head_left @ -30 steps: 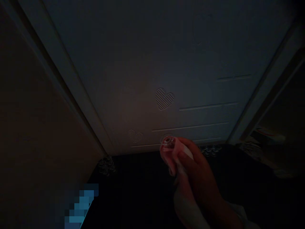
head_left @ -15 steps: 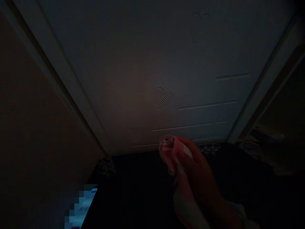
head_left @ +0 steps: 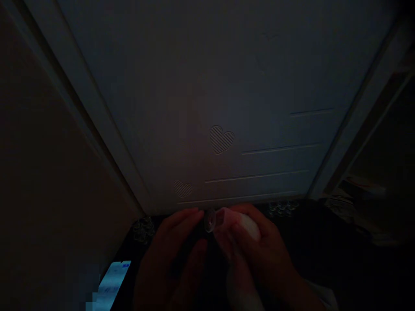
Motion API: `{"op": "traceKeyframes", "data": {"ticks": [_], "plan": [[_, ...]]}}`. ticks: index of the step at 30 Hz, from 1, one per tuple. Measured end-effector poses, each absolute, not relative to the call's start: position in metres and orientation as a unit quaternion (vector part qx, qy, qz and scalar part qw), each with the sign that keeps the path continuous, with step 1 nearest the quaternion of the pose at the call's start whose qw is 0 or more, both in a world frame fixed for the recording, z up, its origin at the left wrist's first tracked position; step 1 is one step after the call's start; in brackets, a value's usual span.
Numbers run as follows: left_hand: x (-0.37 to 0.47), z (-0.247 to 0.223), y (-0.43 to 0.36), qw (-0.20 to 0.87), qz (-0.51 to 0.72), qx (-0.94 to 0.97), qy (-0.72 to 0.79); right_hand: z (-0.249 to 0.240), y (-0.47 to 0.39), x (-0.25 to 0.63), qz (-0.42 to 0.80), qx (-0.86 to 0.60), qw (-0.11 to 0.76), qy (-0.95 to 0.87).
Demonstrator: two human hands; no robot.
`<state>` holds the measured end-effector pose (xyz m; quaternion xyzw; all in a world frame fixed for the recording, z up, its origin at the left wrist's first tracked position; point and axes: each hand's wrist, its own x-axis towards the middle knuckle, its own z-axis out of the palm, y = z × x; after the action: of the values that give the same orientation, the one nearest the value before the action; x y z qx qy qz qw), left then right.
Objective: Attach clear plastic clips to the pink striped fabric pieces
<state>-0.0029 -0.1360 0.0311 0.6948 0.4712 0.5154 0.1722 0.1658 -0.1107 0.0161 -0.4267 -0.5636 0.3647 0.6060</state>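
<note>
My right hand (head_left: 259, 237) is closed round a soft-looking pink and white thing (head_left: 231, 218), whose kind I cannot make out in the dark. A small clear round disc (head_left: 210, 221) with a ring at its middle sits at the left end of it, turned sideways. On the left is my left hand (head_left: 171, 246), its thumb and fingers apart. Its fingertips come close to the disc; whether they touch it I cannot tell. The lower part of the pink and white thing hangs below my right hand.
A pale panel with embossed hearts (head_left: 221, 139) and lines rises behind the dark surface. Clustered small clear rounds (head_left: 143, 230) lie at the left, with more clear rounds (head_left: 283, 208) at the right. A lit phone screen (head_left: 113, 283) glows lower left.
My left hand has come into view from below, beside the disc. My right hand has lowered slightly, and the disc has turned from facing up to facing left.
</note>
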Motion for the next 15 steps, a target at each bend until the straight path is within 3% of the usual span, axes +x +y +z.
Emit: {"op": "traceKeyframes", "data": {"ticks": [9,15], "plan": [[0.0025,0.0404,-0.1311,0.243,0.462,0.742,0.42,0.0149,-0.1155,0.1702,0.348,-0.423,0.591,-0.591],[0.0057,0.0417,-0.1288,0.277,0.465,0.748,0.382,0.0241,-0.1146,0.1667,0.396,-0.419,0.666,-0.474]]}}
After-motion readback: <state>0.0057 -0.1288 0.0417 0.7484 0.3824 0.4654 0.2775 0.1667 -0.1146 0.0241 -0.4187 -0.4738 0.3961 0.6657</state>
